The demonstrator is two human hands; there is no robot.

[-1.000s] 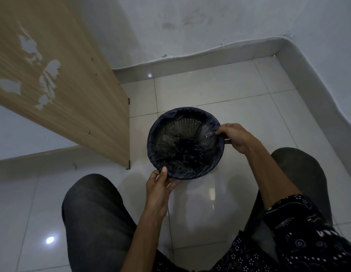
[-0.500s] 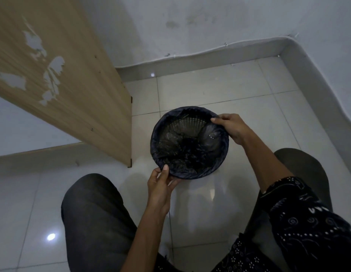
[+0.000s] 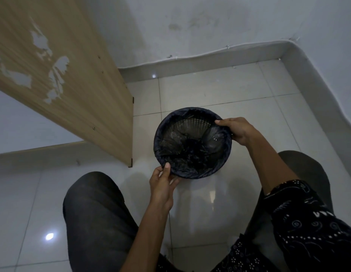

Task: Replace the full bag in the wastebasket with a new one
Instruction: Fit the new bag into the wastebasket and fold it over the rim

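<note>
On tiled floor [image 3: 219, 91], centre | wastebasket [image 3: 188, 125] upright, mesh wall shows at far side | black bag [image 3: 190, 170] lines it, edge folded over rim | L hand [image 3: 163, 186] pinches bag edge at near-left rim, thumb on top | R hand [image 3: 236, 131] grips right rim, fingers curled over bag | wood panel [image 3: 72, 75] stands to left.

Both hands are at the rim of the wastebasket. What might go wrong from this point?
1. The thin dark bag is folded over the rim, where the left hand and the right hand grip it. A hard pull there may tear it.
2. The mesh wastebasket looks light, so it might tip or lift together with the bag.
</note>
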